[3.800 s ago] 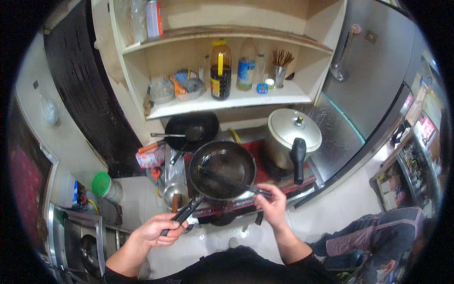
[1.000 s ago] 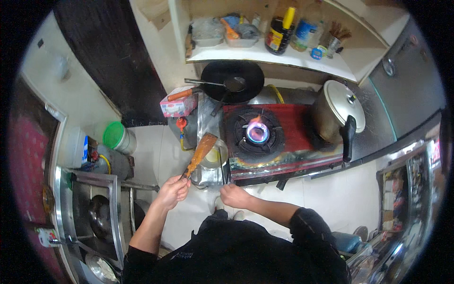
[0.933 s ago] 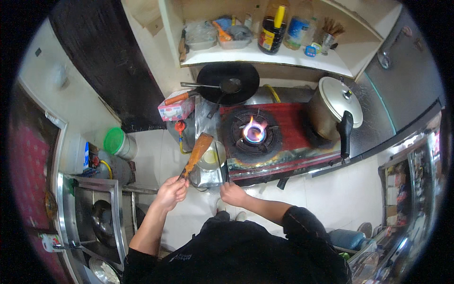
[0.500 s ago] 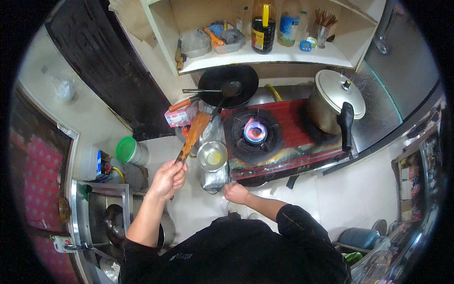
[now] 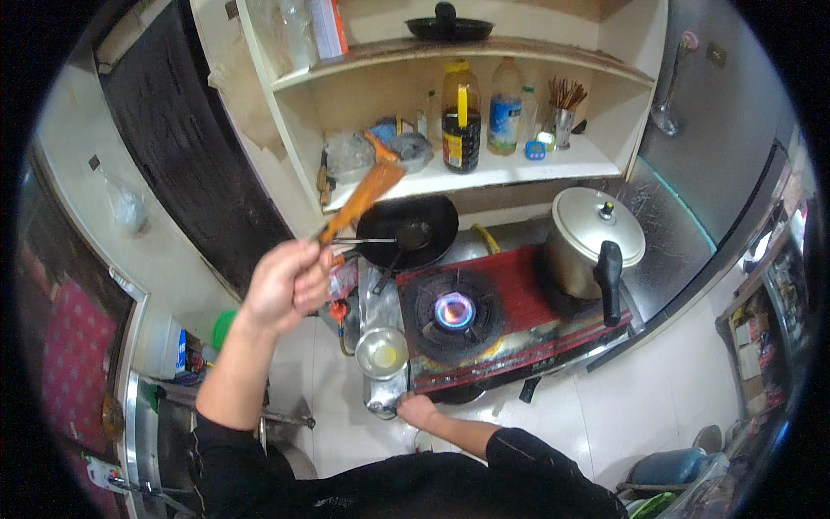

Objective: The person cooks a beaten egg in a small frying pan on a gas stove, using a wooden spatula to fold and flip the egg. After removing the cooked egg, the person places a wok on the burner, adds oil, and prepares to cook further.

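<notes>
Left hand [image 5: 290, 285]: one, raised, fingers wrapped round the dark lower end of a wooden spatula [image 5: 367, 197]; the spatula's long axis ran from that fist toward half past one, broad blade outermost. Right hand [image 5: 419, 411]: one, lower, fingers curled in at the near end of a silvery tabletop [image 5: 375, 298]; whether it gripped anything could not be told. Steel bowl [image 5: 382, 353]: one, round, mouth up, a little yellowish content inside, standing on the tabletop; it lay near the right hand at eleven o'clock, and farther from the left at four, so the right was the nearer, while the spatula blade pointed away from it. Gas burner [image 5: 455, 311]: one, lit, no pan over it, set in a red stove [image 5: 523, 277]; toward half past twelve from the right hand, about three from the left. Black wok [image 5: 443, 216]: one, a ladle [image 5: 413, 235] lying in it, two o'clock from the left hand. Pressure cooker [image 5: 575, 251]: one, silver, lidded, half past one from the right hand, its black handle toward six. White shelf [image 5: 510, 173]: farthest out, bearing a yellow-capped bottle of dark liquid [image 5: 461, 143] at twelve from the right hand.
</notes>
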